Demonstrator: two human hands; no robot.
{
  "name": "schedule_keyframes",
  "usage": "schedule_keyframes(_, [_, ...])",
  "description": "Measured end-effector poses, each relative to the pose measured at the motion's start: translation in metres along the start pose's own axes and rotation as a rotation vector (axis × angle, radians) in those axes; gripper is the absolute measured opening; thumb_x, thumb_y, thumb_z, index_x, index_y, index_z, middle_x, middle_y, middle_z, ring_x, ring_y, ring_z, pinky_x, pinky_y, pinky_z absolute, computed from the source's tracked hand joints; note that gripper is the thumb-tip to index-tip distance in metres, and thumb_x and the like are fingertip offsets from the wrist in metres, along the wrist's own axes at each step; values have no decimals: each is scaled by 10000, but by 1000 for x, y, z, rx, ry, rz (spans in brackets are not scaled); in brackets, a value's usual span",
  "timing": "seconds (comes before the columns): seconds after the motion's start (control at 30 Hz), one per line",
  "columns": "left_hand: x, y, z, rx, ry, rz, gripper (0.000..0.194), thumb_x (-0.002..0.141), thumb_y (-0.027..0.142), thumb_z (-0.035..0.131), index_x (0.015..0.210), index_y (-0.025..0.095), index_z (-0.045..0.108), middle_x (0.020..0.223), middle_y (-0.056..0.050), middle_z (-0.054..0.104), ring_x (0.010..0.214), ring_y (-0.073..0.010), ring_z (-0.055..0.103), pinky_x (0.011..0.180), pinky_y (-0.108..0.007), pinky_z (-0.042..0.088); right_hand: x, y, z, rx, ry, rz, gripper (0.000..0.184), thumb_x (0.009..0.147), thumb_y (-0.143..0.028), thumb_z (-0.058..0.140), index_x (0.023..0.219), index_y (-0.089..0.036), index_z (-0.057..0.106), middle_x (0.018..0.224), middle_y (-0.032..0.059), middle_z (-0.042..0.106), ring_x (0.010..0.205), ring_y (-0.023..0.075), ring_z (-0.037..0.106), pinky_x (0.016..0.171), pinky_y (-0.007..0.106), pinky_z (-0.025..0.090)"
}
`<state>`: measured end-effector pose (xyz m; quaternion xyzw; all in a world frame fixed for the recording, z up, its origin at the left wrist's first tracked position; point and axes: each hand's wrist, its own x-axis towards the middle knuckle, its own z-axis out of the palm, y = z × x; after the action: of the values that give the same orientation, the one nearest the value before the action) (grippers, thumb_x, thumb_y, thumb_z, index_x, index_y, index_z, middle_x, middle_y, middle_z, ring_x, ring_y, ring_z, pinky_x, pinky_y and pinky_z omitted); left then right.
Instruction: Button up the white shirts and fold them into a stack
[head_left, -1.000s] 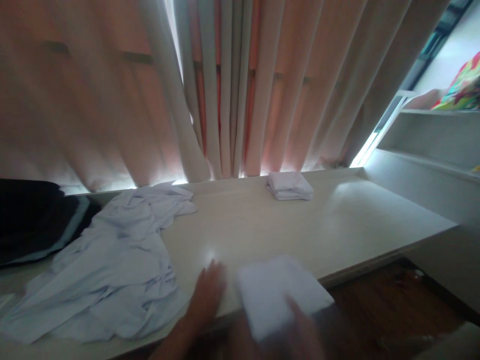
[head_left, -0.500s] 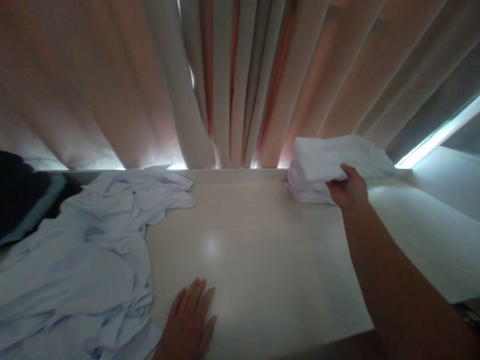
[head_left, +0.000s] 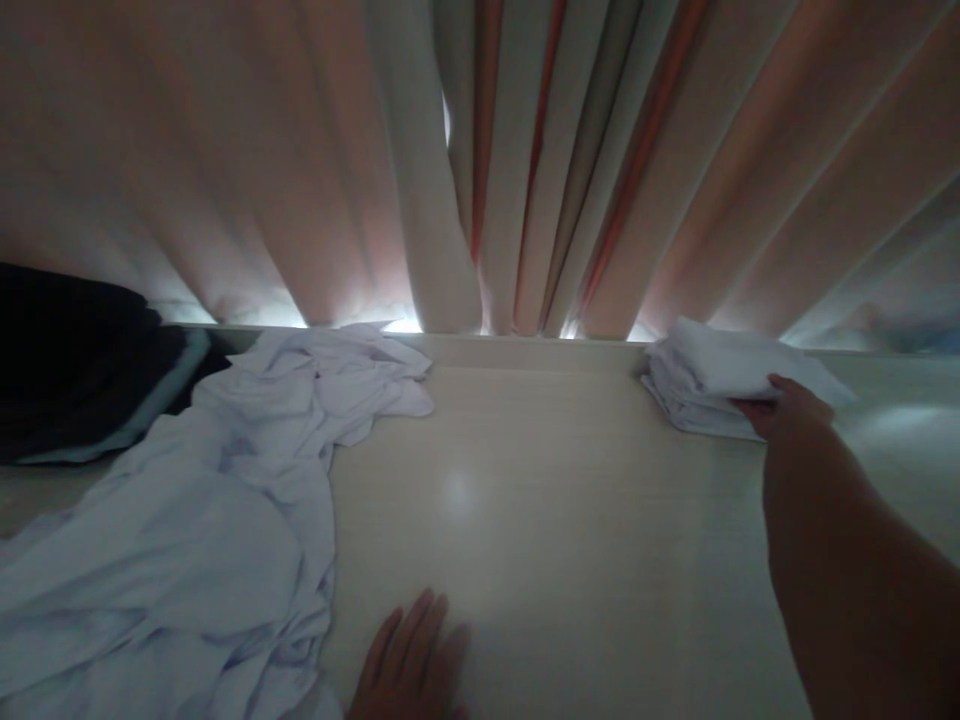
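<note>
My right hand (head_left: 787, 405) reaches to the far right of the pale tabletop (head_left: 555, 500) and rests on a stack of folded white cloths (head_left: 720, 385); its fingers grip the near edge of the top folded cloth. My left hand (head_left: 412, 665) lies flat on the table at the near edge, fingers stretched out, holding nothing. It sits just right of a crumpled pile of pale blue-white garments (head_left: 217, 510).
Long beige and pink curtains (head_left: 487, 170) hang behind the table's back edge. A dark garment or bag (head_left: 75, 360) lies at the far left. Bare tabletop separates the crumpled pile from the folded stack.
My right hand carried the folded white cloth from the near edge to the far stack and lowered it on top. The left hand stayed flat. The view shifted left.
</note>
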<state>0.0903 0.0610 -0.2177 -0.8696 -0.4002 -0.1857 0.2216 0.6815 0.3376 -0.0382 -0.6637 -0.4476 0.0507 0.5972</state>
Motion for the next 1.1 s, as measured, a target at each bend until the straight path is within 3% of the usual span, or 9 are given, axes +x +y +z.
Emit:
schedule_keyframes(0.13, [10, 0, -9, 2, 21, -4, 474, 836, 512, 545, 1251, 307, 643, 1261, -94, 674, 1203, -291, 570, 1090, -438, 316, -24, -33, 22, -228, 260, 72, 416, 808, -517, 642, 1031, -170, 696, 1581, 208, 204, 1473, 372, 184, 1083, 672, 106])
schedule_keyframes(0.2, [14, 0, -11, 26, 50, -7, 459, 834, 537, 544, 1216, 311, 660, 1233, -89, 688, 1180, -285, 583, 1087, -432, 319, -44, -52, 40, -277, 310, -85, 433, 857, -453, 604, 1196, -187, 641, 1636, 159, 43, 1496, 309, 96, 1117, 614, 69])
schedule_keyframes(0.37, [14, 2, -9, 53, 82, -20, 444, 843, 568, 534, 1195, 331, 664, 1204, -81, 704, 1154, -278, 602, 1055, -428, 358, -65, -65, 77, -492, -235, -665, 311, 810, -85, 658, 1094, -201, 708, 1474, 172, 476, 1487, 299, 177, 1089, 656, -49])
schedule_keyframes(0.53, [9, 8, -2, 61, 75, -91, 345, 851, 310, 565, 1182, 358, 646, 1186, -18, 710, 1226, -214, 564, 1173, -398, 241, -25, -48, 79, -805, -304, -617, 340, 911, -22, 428, 1055, -99, 726, 1454, 247, 471, 1461, 338, 224, 1056, 694, 69])
schedule_keyframes(0.73, [18, 9, -9, 27, 61, -92, 265, 889, 351, 540, 1117, 321, 671, 1136, -46, 721, 1327, -227, 475, 1230, -440, 73, -1, -41, 87, -1150, -400, -529, 443, 943, -70, 321, 1240, -33, 647, 1472, 262, 436, 1406, 416, 264, 1009, 710, 165])
schedule_keyframes(0.83, [22, 11, -12, 6, 111, -130, 207, 898, 342, 547, 1058, 318, 676, 1078, -41, 735, 1308, -218, 493, 1233, -438, 72, -17, -35, 93, -1169, -400, -605, 465, 961, -102, 293, 1260, -80, 649, 1436, 251, 481, 1405, 396, 278, 1029, 727, 68])
schedule_keyframes(0.93, [21, 16, -14, -21, 131, -176, 254, 894, 400, 551, 1102, 304, 660, 1145, -55, 720, 1295, -235, 506, 1220, -451, 136, -43, -40, 109, -1108, -282, -703, 454, 968, -151, 323, 1289, -104, 640, 1519, 232, 387, 1466, 408, 127, 1060, 708, -58])
schedule_keyframes(1.0, [19, 19, -13, -32, 111, -195, 299, 880, 411, 567, 1150, 307, 643, 1223, -59, 693, 1292, -241, 515, 1194, -448, 212, -69, -59, 135, -1047, -313, -761, 466, 944, -149, 372, 1356, -115, 587, 1574, 199, 310, 1481, 415, 70, 1073, 705, -82])
schedule_keyframes(1.1, [18, 23, -7, -76, 59, -234, 303, 867, 375, 597, 1161, 324, 644, 1275, -50, 674, 1263, -246, 545, 1151, -447, 296, -135, -114, 200, -908, -551, -844, 539, 917, -199, 474, 1457, -207, 473, 1595, 124, 304, 1475, 400, 147, 1094, 720, -13])
